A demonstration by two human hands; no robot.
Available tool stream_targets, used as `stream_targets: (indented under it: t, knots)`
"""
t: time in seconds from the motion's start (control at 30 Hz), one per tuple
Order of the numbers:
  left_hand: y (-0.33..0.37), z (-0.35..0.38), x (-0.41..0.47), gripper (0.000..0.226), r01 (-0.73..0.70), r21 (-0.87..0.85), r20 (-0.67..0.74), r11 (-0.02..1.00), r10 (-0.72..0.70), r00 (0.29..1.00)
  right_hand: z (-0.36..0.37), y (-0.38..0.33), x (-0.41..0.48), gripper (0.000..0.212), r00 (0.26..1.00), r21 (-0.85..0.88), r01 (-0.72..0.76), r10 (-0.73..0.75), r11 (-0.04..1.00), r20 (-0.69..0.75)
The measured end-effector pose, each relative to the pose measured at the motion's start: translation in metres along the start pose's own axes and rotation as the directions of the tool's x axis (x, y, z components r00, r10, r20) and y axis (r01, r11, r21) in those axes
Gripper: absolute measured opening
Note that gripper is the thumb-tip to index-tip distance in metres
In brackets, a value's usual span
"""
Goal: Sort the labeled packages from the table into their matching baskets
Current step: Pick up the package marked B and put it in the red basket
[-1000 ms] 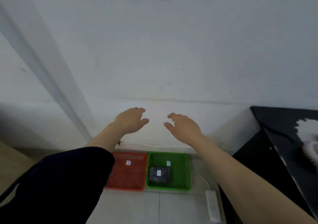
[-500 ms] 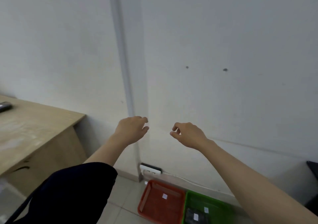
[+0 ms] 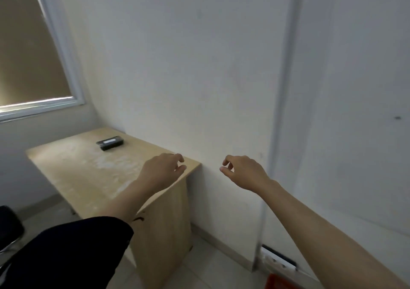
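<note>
A dark package (image 3: 110, 142) with a white label lies at the far end of the light wooden table (image 3: 84, 171), close to the wall. My left hand (image 3: 163, 170) hovers over the table's near right corner, fingers loosely curled, holding nothing. My right hand (image 3: 244, 171) hangs in the air to the right of the table, in front of the white wall, fingers apart and empty. Only a corner of the red basket (image 3: 274, 282) shows at the bottom edge; the green basket is out of view.
A window (image 3: 28, 51) with a blind fills the upper left. A white power strip (image 3: 278, 261) sits at the wall's foot near a vertical conduit (image 3: 277, 133). Part of a black chair (image 3: 8, 224) shows at the left edge.
The view has swung left and up from the baskets on the floor to the table with the package. Both hands stay raised and empty; the baskets have slid out of view.
</note>
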State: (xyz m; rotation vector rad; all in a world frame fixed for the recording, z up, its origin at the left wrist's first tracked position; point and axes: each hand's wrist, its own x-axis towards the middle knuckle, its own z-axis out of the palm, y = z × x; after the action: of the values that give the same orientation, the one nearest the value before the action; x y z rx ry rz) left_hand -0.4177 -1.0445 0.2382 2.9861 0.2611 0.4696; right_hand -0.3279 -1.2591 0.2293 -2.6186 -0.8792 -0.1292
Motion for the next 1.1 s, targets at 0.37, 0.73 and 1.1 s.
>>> stream_targets:
  t: [0.37,0.73,1.1]
  knots:
    - [-0.199,0.003,0.030,0.038,0.074,0.142,0.019,0.987,-0.078,0.997,0.119,-0.160,0.155,0.040,0.974,-0.045,0.164,-0.155,0.985,0.165]
    - [-0.401,-0.004,0.078,0.038,0.269,0.153,-0.009,0.951,-0.271,0.963,0.199,-0.292,0.320,0.038,0.935,-0.022,0.300,-0.290,0.954,0.204]
    - [-0.619,0.010,0.140,0.037,0.274,0.105,0.021,0.956,-0.278,0.960,0.299,-0.409,0.450,0.038,0.965,0.026,0.176,-0.178,0.984,0.194]
